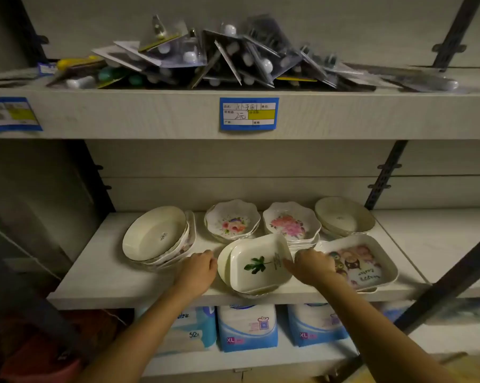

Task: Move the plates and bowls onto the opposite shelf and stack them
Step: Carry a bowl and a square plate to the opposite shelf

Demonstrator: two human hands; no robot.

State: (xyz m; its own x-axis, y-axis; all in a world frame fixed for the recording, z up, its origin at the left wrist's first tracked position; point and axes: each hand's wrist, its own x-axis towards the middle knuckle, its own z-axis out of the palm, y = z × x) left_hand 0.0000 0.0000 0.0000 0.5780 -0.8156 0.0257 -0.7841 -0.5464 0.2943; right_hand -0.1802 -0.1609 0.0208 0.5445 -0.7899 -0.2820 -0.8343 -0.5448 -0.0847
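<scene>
A white square dish with a green leaf print (261, 265) lies tilted on a short stack of round white plates (222, 262) at the front middle of the shelf (100, 280). My left hand (198, 269) has its fingers curled against the left rim of that stack. My right hand (313, 265) pinches the leaf dish at its right rim. Around them stand a leaning stack of white oval bowls (156, 233), two stacks of scalloped flower dishes (233, 221) (290, 222), beige round plates (343, 217) and a cartoon-print tray (357, 261).
The upper shelf (150, 114) overhangs, heaped with blister packs (233, 59) and carrying blue price labels (248, 114). Blue and white packets (247, 327) fill the shelf below. Dark metal uprights (382, 175) and a slanted bar (448, 286) stand at the right.
</scene>
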